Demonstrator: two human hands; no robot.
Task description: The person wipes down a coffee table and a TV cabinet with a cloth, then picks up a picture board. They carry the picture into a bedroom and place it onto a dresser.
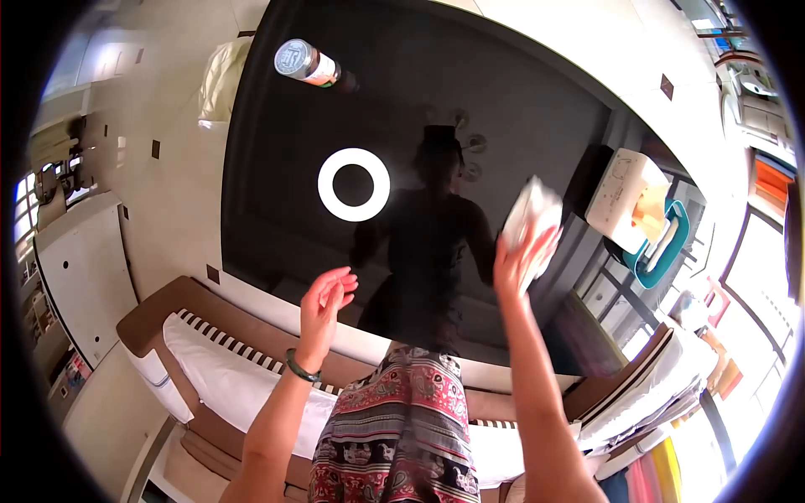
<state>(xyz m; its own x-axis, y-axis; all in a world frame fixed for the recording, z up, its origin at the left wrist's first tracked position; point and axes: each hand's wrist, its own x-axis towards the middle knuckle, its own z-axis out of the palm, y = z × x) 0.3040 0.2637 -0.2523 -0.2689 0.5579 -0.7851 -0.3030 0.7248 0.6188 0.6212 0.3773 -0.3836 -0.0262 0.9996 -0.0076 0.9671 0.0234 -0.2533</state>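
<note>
One white panel [88, 281] fills part of the lower left of the frame, and beside it runs a brown sofa [147, 312] with pale cushions and a black-and-white striped edge. Across the middle lies a glossy black tabletop [272, 226]. A lidded jar [307, 63] with a label is on it at the upper left. Below the jar, nearer the table's front edge, the left hand [325, 298] hangs with fingers loosely bent and close together, the thumb a little apart; a dark green bracelet [302, 367] circles the wrist. Just above and right of that hand shows a bright white ring [329, 186] (object or reflection, I cannot tell). Patterned clothing [402, 427] fills the bottom centre, under a dark reflection of a person. Right of centre, the right hand [521, 261] has its fingers closed on a white cloth [530, 210] over the tabletop, both blurred. Farther right sit a cream box [616, 197] and, touching or just beside it, a teal holder [684, 225].
</note>
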